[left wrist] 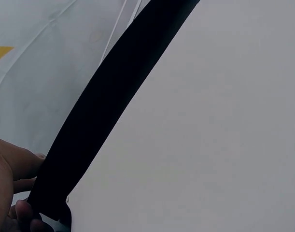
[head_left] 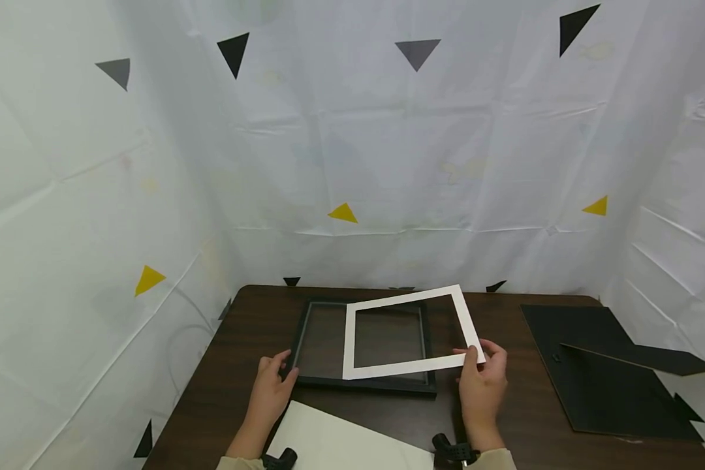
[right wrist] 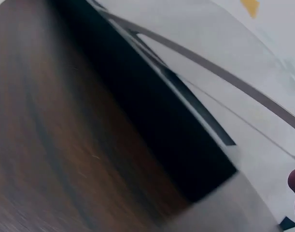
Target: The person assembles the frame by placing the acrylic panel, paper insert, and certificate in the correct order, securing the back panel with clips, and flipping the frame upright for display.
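Note:
A black picture frame (head_left: pixel 364 387) lies flat on the brown table. My left hand (head_left: pixel 268 388) holds its near left corner, with thumb and fingers on either side of that corner. In the left wrist view, the fingertips (left wrist: pixel 24 212) sit at the end of the dark frame side (left wrist: pixel 104 96). My right hand (head_left: pixel 483 385) pinches a white picture mat (head_left: pixel 388 372) by its near right corner. The mat is tilted and overlaps the right part of the frame in the head view. The right wrist view shows the mat's edge (right wrist: pixel 210 65) above the frame's side (right wrist: pixel 152 111).
A white sheet (head_left: pixel 352 444) lies at the near edge between my forearms. On the right is a black backing board (head_left: pixel 599 385) with a stand leg (head_left: pixel 646 359) sticking up from it. White curtains (head_left: pixel 388 163) with coloured triangles enclose the table (head_left: pixel 523 405).

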A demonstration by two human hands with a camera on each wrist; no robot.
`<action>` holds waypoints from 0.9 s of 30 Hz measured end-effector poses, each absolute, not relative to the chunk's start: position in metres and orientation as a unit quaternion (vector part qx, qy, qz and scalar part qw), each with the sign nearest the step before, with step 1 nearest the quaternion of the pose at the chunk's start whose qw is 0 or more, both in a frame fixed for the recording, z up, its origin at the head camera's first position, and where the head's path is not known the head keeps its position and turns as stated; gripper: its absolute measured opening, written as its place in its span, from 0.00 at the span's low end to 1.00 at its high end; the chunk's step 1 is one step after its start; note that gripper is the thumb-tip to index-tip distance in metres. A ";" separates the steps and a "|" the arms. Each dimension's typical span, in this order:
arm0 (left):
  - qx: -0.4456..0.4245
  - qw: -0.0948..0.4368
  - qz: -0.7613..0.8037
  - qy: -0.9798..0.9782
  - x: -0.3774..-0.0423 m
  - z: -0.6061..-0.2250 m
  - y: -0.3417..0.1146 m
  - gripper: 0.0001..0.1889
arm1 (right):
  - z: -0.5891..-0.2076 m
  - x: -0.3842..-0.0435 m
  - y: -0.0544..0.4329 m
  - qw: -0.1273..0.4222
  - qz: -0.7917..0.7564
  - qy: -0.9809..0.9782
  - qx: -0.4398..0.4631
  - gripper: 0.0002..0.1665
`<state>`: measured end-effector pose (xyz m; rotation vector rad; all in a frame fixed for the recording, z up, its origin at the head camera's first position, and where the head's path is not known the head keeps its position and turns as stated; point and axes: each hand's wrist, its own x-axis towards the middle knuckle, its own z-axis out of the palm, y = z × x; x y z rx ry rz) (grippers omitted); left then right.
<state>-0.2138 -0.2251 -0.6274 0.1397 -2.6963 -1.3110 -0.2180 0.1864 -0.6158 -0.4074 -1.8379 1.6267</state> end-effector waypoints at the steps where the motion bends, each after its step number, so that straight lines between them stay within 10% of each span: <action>1: 0.045 0.071 -0.436 -0.896 -0.214 -0.628 -0.225 0.27 | -0.616 -0.217 0.183 0.315 0.617 -0.705 -0.151 0.18; 27: 0.053 0.070 -0.436 -0.896 -0.216 -0.625 -0.223 0.27 | -0.616 -0.212 0.147 0.180 0.562 -0.804 -0.072 0.15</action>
